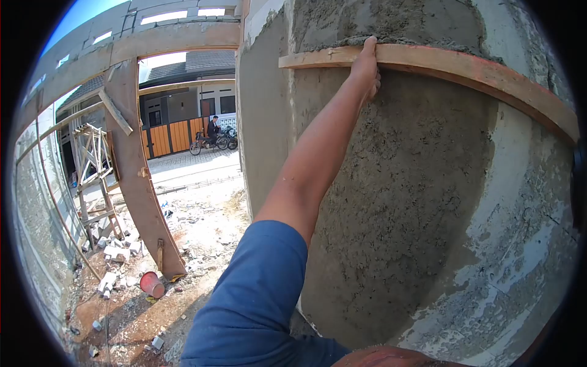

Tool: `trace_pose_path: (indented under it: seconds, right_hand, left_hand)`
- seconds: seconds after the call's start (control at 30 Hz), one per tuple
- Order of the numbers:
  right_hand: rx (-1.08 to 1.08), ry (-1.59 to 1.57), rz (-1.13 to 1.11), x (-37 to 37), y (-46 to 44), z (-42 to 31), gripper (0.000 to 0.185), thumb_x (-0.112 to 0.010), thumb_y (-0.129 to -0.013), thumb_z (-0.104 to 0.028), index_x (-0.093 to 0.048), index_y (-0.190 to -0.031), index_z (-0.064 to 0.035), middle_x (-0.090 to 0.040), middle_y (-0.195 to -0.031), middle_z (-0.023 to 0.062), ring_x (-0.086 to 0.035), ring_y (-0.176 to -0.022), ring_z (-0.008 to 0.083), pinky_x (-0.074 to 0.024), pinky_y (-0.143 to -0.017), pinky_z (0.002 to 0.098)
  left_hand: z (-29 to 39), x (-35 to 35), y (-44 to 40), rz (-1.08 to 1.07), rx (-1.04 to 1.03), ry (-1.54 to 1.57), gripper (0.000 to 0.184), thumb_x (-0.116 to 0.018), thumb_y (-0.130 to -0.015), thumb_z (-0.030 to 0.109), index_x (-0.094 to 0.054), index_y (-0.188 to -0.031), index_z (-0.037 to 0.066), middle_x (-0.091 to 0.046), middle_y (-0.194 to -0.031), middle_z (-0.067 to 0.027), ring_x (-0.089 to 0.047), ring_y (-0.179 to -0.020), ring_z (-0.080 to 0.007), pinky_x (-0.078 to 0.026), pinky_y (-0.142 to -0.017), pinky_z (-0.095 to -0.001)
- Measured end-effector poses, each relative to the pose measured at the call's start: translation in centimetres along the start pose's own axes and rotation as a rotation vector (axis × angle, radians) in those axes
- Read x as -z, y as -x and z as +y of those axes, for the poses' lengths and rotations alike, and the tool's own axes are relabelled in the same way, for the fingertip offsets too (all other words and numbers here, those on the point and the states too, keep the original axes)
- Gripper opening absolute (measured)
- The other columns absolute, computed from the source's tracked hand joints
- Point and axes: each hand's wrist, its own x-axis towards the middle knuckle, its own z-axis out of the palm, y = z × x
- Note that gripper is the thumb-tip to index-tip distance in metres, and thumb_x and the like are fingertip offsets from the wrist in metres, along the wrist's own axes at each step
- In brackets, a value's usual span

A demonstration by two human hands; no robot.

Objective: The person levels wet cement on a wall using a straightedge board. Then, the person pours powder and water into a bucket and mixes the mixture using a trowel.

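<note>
My left hand (pixel 365 72) is closed around a long wooden board (pixel 440 58), its thumb on the upper edge and its fingers curled underneath. The board lies across the wall, bowed by the lens, and runs out toward the right edge of the view. Wet grey mortar (pixel 391 23) is heaped along its top. Below it, the plastered wall (pixel 397 196) is damp, dark and rough, with pits and crumbs. My right hand is not in view; a patch of skin shows at the bottom edge, and I cannot make out which part it is.
Left of the wall is an opening with a wooden post (pixel 131 159). Rubble (pixel 119 251), a red bucket (pixel 151 284) and a wooden trestle (pixel 95 165) stand on the ground there. Outside, a person (pixel 213 127) is by a motorcycle (pixel 205 144). Bare older wall (pixel 520 202) borders the mortar on the right.
</note>
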Motion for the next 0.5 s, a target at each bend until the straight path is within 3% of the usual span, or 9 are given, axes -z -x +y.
trace_pose_path:
  seconds: [0.17, 0.2, 0.3, 0.33, 0.37, 0.5]
  right_hand:
    - [0.141, 0.137, 0.153, -0.1, 4.8, 2.3, 0.055, -0.087, -0.060, -0.041, -0.072, -0.100, -0.0074, -0.066, -0.085, 0.0132, -0.062, -0.080, 0.0360, -0.0497, -0.071, 0.0439]
    - [0.122, 0.148, 0.146, 0.0, 5.7, 2.3, 0.056, -0.087, -0.060, -0.043, -0.072, -0.101, -0.0085, -0.066, -0.084, 0.0128, -0.062, -0.078, 0.0355, -0.0496, -0.070, 0.0441]
    - [0.072, 0.205, 0.173, -1.1, 7.9, 1.8, 0.061, -0.084, -0.062, -0.057, -0.072, -0.100, -0.0099, -0.066, -0.083, 0.0111, -0.063, -0.075, 0.0321, -0.0496, -0.064, 0.0429]
    - [0.067, 0.209, 0.178, -1.3, 8.1, 1.5, 0.063, -0.083, -0.062, -0.058, -0.072, -0.100, -0.0095, -0.066, -0.083, 0.0107, -0.063, -0.075, 0.0317, -0.0500, -0.064, 0.0423]
    - [0.057, 0.217, 0.185, -1.6, 8.1, 1.1, 0.064, -0.082, -0.063, -0.060, -0.072, -0.099, -0.0092, -0.067, -0.083, 0.0104, -0.064, -0.074, 0.0312, -0.0504, -0.063, 0.0417]
    - [0.044, 0.178, 0.278, -2.7, 4.5, -0.5, 0.064, -0.084, -0.061, -0.059, -0.073, -0.098, -0.0084, -0.070, -0.085, 0.0102, -0.067, -0.074, 0.0297, -0.0524, -0.063, 0.0383]
  left_hand:
    - [-5.2, 0.1, 4.3, -0.075, 0.054, 0.018, 0.068, -0.053, -0.078, 0.077, -0.055, -0.095, 0.011, -0.039, -0.077, -0.0012, -0.037, -0.064, -0.0157, -0.030, -0.056, -0.0320]
    - [-5.6, -0.3, 5.0, -0.032, 0.046, 0.011, 0.071, -0.052, -0.078, 0.077, -0.057, -0.105, 0.012, -0.039, -0.082, -0.0014, -0.038, -0.068, -0.0156, -0.030, -0.058, -0.0309]
    - [-5.0, -0.6, 4.7, -0.073, -0.001, -0.001, 0.069, -0.052, -0.078, 0.076, -0.057, -0.105, 0.012, -0.040, -0.082, -0.0016, -0.039, -0.069, -0.0156, -0.031, -0.059, -0.0310]
    - [-4.2, -0.8, 3.8, -0.013, -0.022, -0.014, 0.061, -0.054, -0.079, 0.073, -0.055, -0.092, 0.013, -0.039, -0.075, -0.0006, -0.037, -0.063, -0.0149, -0.031, -0.055, -0.0311]
    - [-3.3, -0.7, 2.9, -0.045, -0.038, -0.035, 0.059, -0.054, -0.079, 0.072, -0.053, -0.088, 0.014, -0.038, -0.073, 0.0000, -0.036, -0.060, -0.0144, -0.030, -0.053, -0.0311]
    - [0.2, 0.0, -1.2, -0.133, -0.147, -0.034, 0.054, -0.055, -0.079, 0.070, -0.047, -0.080, 0.017, -0.034, -0.065, 0.0018, -0.031, -0.052, -0.0124, -0.026, -0.046, -0.0303]
